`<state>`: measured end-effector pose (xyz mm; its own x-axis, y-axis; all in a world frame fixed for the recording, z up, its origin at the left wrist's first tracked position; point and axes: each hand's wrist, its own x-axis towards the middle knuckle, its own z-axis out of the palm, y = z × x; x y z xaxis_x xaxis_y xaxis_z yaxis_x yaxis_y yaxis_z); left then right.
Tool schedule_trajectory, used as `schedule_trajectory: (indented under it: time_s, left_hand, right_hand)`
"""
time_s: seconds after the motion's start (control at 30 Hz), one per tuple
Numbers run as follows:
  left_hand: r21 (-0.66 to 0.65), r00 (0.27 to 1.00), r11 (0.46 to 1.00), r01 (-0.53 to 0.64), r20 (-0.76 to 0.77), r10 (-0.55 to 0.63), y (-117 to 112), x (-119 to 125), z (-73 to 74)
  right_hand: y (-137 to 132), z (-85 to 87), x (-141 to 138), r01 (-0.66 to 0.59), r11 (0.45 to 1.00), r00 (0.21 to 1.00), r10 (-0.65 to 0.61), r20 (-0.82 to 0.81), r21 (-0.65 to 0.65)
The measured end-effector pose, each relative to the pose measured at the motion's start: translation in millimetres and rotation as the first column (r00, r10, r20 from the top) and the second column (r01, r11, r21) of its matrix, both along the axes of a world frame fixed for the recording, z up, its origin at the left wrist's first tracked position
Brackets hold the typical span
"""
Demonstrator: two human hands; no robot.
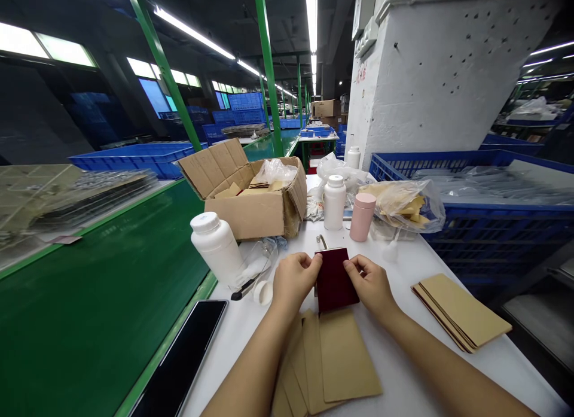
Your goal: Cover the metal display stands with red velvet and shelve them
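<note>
On the white worktable [403,369], tan kraft sheets [345,357] lie fanned near you, with a stacked pile [461,312] off to the right. Your left hand [296,279] and right hand [368,282] flank a dark red card [336,282] mid-table, your fingers [310,261] together and clamped on its upper corners, the grip even on both sides, a small metal clip [321,242] just beyond it

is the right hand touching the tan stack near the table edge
No, the right hand is on the dark red piece, well apart from the tan stack.
</note>
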<state>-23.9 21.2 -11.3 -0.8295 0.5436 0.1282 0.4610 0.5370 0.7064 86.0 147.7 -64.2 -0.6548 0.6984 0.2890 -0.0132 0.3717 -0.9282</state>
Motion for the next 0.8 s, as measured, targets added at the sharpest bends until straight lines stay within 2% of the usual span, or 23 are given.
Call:
schedule_trajectory:
  time_s: [0.43, 0.8]
  left_hand:
    - [-0.035, 0.996, 0.999, 0.032, 0.087, -0.029, 4.6, 1.4, 14.1]
    - [-0.079, 0.999, 0.997, 0.014, 0.04, -0.011, 3.9, 5.2, 19.4]
  right_hand:
    - [0.3, 2.0, -0.6, 0.028, 0.999, 0.999, -0.029, 0.021, 0.024]
    - [0.5, 1.8, -0.4, 0.034, 0.999, 0.999, -0.035, 0.024, 0.023]
